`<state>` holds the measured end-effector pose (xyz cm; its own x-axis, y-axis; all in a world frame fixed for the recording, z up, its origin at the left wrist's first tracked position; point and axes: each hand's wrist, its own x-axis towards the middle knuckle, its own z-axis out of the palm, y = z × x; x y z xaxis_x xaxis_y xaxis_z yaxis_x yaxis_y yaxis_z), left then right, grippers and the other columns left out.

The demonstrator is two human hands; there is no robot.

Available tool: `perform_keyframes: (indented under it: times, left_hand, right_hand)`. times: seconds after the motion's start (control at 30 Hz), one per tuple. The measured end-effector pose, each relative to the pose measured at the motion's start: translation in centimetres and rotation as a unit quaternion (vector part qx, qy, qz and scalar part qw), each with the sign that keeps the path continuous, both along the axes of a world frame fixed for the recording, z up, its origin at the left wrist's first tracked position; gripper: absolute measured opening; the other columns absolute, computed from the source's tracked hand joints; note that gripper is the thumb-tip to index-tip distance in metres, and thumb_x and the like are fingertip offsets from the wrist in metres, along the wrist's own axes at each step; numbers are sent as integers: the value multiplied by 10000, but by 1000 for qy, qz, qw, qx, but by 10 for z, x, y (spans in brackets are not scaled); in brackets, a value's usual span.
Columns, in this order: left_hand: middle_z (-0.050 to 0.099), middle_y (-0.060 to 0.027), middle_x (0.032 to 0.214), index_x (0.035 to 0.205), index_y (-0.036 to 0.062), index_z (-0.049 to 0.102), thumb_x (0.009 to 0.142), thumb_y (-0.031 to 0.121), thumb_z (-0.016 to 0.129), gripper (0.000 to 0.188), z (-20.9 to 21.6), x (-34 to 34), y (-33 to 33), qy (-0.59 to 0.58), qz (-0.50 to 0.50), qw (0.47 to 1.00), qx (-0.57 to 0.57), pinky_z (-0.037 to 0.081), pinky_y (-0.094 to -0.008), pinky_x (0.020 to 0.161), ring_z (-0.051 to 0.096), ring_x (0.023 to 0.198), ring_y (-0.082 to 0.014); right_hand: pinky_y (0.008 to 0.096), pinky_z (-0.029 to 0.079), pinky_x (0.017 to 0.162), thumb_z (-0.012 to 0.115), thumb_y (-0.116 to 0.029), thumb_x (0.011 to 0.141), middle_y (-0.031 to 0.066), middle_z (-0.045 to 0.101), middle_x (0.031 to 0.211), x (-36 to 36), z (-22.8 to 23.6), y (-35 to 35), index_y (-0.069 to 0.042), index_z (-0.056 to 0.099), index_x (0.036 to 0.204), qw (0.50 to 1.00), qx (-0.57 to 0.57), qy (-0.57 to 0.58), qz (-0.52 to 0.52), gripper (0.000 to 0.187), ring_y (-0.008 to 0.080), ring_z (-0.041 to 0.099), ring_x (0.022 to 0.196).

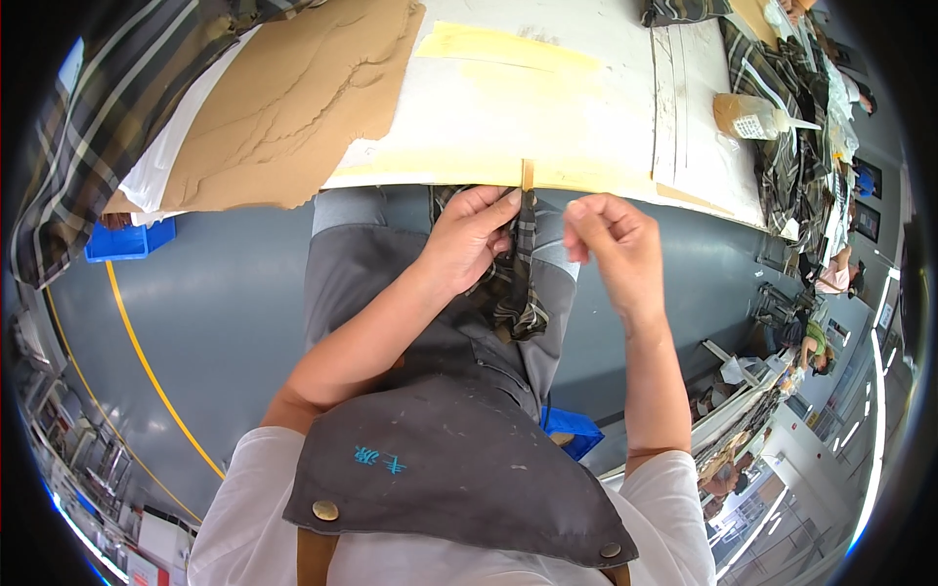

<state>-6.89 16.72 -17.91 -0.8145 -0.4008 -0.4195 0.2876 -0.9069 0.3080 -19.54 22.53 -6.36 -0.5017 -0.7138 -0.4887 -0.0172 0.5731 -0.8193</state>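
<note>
Your left grip (467, 241) was narrow in the head view, thumb and fingers pinched on the dark checked cloth (526, 227) close to its upper end. Your right grip (622, 244) hung in the air just to the right of that cloth, apart from it, with its fingers curled inward; whether anything as fine as a thread sat between the tips, the picture could not tell you.

The checked cloth hung in a narrow, bunched length in front of your lap, below the near edge of the bench (606, 127). A slim tan strip (528, 174) stood at that edge, directly above the cloth's top; whether the two were joined was unclear.

On the bench you had a torn sheet of brown paper (293, 93) to the left, a yellow patch (508, 47) farther back and a squeeze bottle (750, 117) with amber contents to the right, near a heap of fabric (782, 186).

By the look of it, you were at a holding and arranging step, the left side steadying the cloth while the right side worked beside it. The next move seemed to call for keeping that left pinch firm and bringing the right fingertips to the cloth's near edge, without letting the loose lower folds twist.
</note>
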Motion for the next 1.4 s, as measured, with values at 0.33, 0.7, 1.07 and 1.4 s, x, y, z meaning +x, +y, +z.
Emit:
perform_keyframes:
  times: [0.33,0.7,1.07,1.4]
  left_hand:
    - [587,24,816,1009,77,583,896,183,528,165,10,0,-3,-23,7,1000,-7,342,-193,530,495,651,-38]
    - [594,48,844,1029,104,580,875,171,550,171,15,2,-6,-25,2,1000,2,353,-188,523,515,684,-38]
    - [595,40,834,1026,79,592,887,174,544,175,17,2,-4,-23,8,1000,3,327,-179,505,490,654,-27]
    - [576,71,845,1040,118,585,868,185,573,185,7,2,-3,-6,3,1000,11,340,-185,535,493,696,-25]
  right_hand:
    - [209,453,555,578,-42,821,70,627,733,0,0,-12,33,615,890,995,27,-68,63,109,115,605,641]
    - [217,487,542,597,-35,773,63,619,681,-4,-3,-20,56,601,804,971,38,118,204,96,108,609,606]
    - [274,503,591,616,-91,728,120,645,672,15,-16,-9,38,621,776,982,4,166,90,138,175,634,603]
    - [264,492,554,646,-109,748,113,638,641,27,-19,-9,13,611,726,969,8,241,60,129,166,628,573]
